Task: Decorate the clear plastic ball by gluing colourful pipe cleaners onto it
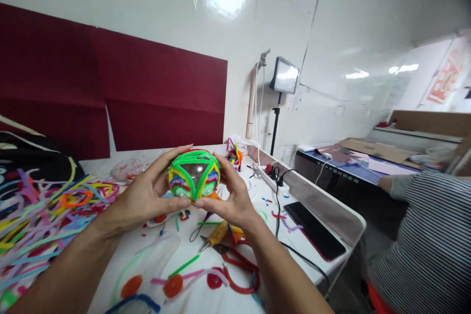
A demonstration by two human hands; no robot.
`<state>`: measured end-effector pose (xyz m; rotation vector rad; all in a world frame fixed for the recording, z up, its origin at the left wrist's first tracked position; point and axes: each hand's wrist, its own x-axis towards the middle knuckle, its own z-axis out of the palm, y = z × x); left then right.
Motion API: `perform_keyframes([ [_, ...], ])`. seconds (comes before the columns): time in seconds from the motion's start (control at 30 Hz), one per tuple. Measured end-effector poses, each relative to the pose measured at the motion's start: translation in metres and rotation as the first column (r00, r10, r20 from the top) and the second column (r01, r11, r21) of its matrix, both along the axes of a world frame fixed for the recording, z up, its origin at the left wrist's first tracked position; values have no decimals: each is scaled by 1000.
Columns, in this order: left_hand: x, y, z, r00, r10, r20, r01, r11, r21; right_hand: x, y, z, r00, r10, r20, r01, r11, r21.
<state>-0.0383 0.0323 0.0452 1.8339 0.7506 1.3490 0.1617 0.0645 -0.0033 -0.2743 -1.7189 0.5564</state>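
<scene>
Between my two hands is a clear ball decorated with pipe cleaners, raised above the white table. Green strips form a triangle on its front, with yellow, blue, purple and red ones at the sides. My left hand is closed around its left side, thumb along the lower edge. My right hand grips the right side, its thumb tip close to the left one. Beneath lie red-handled scissors, a yellow-handled tool and orange discs.
A pile of loose pipe cleaners covers the table's left. A black phone and a power strip with cables lie at the right. A lamp on a stand is behind. A person in a striped shirt is at the far right.
</scene>
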Motion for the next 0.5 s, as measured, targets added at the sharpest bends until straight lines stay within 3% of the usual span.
perform_keyframes([
  [0.23, -4, -8, -4, 990, -3, -139, 8, 999, 35, 9, -6, -5, 986, -160, 55, 137, 944, 301],
  [0.4, 0, -11, -2, 982, 36, -188, -11, 991, 130, 11, -12, -5, 964, -264, 40, 231, 899, 373],
  [0.5, 2, -16, 2, 984, -68, -162, 84, 992, 97, 10, -17, -3, 964, -267, -7, 246, 877, 413],
])
